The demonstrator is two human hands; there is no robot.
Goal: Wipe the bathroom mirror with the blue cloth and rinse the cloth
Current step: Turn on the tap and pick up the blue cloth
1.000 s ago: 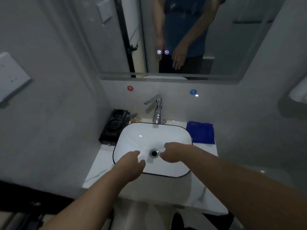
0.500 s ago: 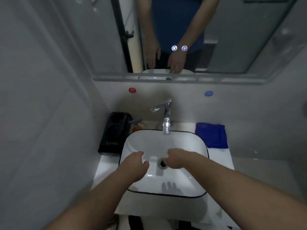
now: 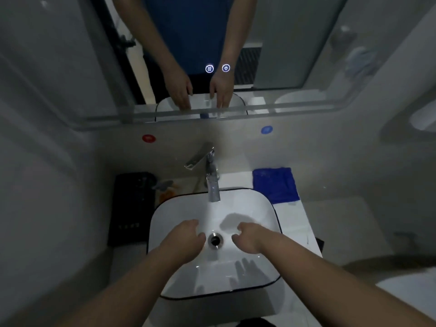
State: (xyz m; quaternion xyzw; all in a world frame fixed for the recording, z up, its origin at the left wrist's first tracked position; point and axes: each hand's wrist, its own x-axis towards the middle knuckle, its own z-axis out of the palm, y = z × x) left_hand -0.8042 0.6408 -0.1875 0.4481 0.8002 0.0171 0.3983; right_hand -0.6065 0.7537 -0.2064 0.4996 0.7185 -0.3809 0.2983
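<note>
Dim bathroom light hides streaks on the mirror [image 3: 295,43]. Your left hand [image 3: 184,241] and right hand [image 3: 250,237] hover loosely curled and empty over the basin [image 3: 236,208]; the blue cloth [image 3: 274,185] lies far right, beside the faucet [image 3: 211,178], which your reaching arm could bump.

Hands now wider apart over the basin [image 3: 271,208]: left hand [image 3: 184,241] and right hand [image 3: 250,237] flanking the drain [image 3: 214,240].

Dim grey-walled bathroom [image 3: 47,138], white countertop [image 3: 299,230], red [image 3: 148,138] and blue wall dots [image 3: 266,129].
</note>
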